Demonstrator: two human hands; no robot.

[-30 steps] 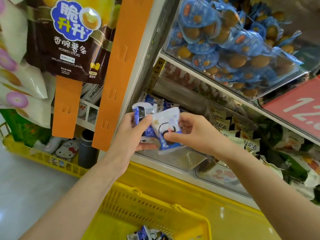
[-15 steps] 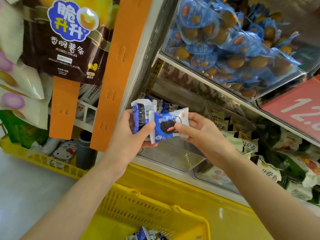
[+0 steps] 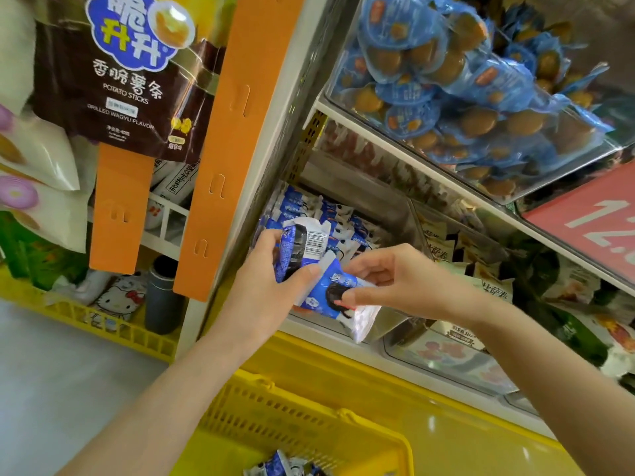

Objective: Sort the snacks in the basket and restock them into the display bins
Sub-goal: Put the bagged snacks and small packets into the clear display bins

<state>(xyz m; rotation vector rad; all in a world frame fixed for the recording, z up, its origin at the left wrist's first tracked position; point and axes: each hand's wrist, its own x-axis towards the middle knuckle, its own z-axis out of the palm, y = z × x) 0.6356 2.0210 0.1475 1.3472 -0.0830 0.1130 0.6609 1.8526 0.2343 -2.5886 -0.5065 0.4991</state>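
Observation:
My left hand (image 3: 264,290) grips a small bunch of blue-and-white cookie packets (image 3: 302,249) in front of the lower shelf. My right hand (image 3: 395,280) pinches one more blue cookie packet (image 3: 330,297) by its right end, its left end touching the bunch. Just behind the hands, a clear display bin (image 3: 385,324) holds a row of the same blue packets (image 3: 330,214). A yellow basket (image 3: 295,417) sits below, with a few blue packets (image 3: 281,465) showing at the frame's bottom edge.
An upper clear bin (image 3: 536,173) holds blue packs of brown eggs. To the right, lower bins (image 3: 453,365) carry beige and green snack bags. Orange hanging strips (image 3: 233,142) with a potato sticks bag (image 3: 123,73) hang at left. A red price sign (image 3: 591,221) is at right.
Both hands have dropped slightly and come closer to the bin. My right hand has turned its packet, printed face now up, and brought it against the bunch in my left hand.

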